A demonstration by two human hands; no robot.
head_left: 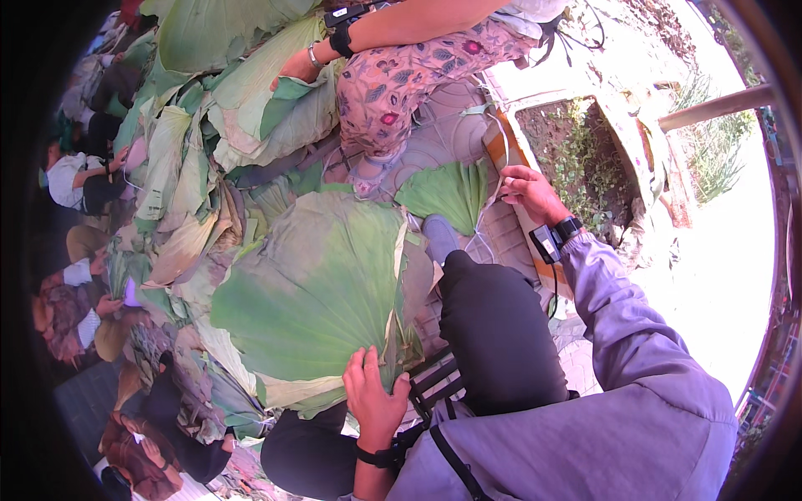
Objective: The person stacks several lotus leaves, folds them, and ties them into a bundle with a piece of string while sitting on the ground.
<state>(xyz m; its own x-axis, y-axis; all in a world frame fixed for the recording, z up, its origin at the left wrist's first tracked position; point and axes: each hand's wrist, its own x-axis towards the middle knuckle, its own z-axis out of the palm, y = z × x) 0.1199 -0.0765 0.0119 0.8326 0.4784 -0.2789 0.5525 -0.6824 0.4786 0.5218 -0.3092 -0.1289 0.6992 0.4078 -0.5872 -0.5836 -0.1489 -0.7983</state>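
A large green lotus leaf (pixel 313 275) lies flat on top of a stack of leaves in front of me, with brownish patches toward its far edge. My left hand (pixel 373 397) rests on the near edge of that stack, fingers laid out over the leaf and thumb apart. Out to the right, my right hand (pixel 532 198) is raised with its fingertips pinched on a thin white string (pixel 479 225). The string trails down toward the paving beside the stack. A smaller green leaf piece (pixel 449 194) lies on the ground just left of my right hand.
Across from me a person in floral trousers (pixel 380 92) has a hand on a bundle of leaves (pixel 271 108). Leaf heaps (pixel 175 175) spread leftward, with several people beyond. A planter (pixel 576 159) with an orange-edged border stands at the right. My knee (pixel 501 334) juts forward.
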